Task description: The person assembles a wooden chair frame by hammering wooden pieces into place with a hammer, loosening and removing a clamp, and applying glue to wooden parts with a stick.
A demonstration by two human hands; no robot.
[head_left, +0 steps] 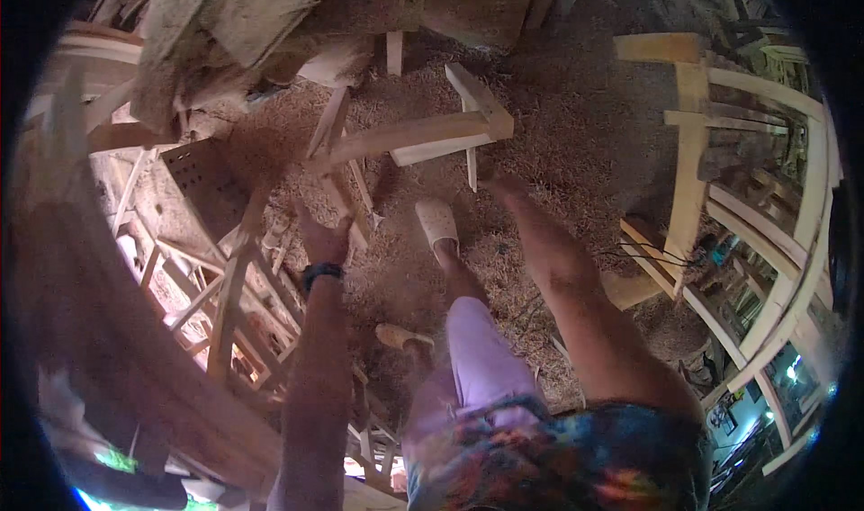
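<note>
A pale wooden frame of joined bars [409, 137] stands on the shavings-covered ground in front of me. My left hand [322, 241], with a dark band at the wrist, is beside the frame's left legs. Its thumb and fingers are apart, and nothing shows in its grasp. Near the frame's right end is my right hand [511, 190], blurred and dim. Its fingers cannot be made out clearly, nor whether they touch the thin upright leg [472, 165] beside them.
Another wooden frame with curved rails [688, 151] stands at the right. Several wooden pieces [232, 300] are stacked at the left, near a board with holes [205, 183]. Large planks [261, 12] lie at the far side. My sandalled foot [438, 220] is on the shavings.
</note>
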